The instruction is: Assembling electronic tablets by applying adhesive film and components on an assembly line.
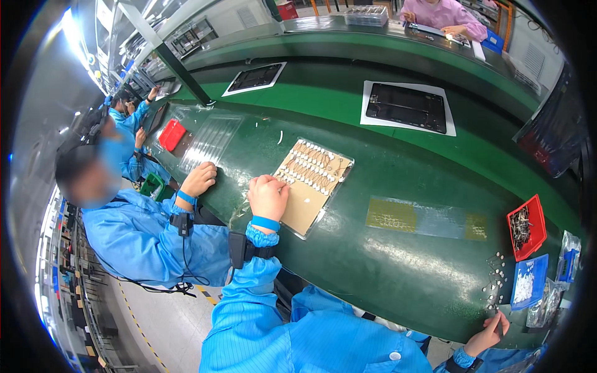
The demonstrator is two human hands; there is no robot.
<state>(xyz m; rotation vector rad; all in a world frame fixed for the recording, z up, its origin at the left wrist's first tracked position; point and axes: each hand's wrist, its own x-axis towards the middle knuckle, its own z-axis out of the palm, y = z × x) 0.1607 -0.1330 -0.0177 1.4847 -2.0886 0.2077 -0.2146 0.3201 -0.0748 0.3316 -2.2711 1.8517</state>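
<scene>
The left hand point(268, 196) rests as a loose fist on the near left edge of a clear tray point(314, 185) lying on the green bench point(385, 261); whether the curled fingers pinch anything cannot be told. The tray holds rows of small white-tipped parts over a tan card. The right hand point(489, 334), low at the bench's near edge, is closed on a thin tool point(498, 323), just beside scattered white bits point(495, 280), near a blue tray point(529, 281) and a red bin point(526, 226)
</scene>
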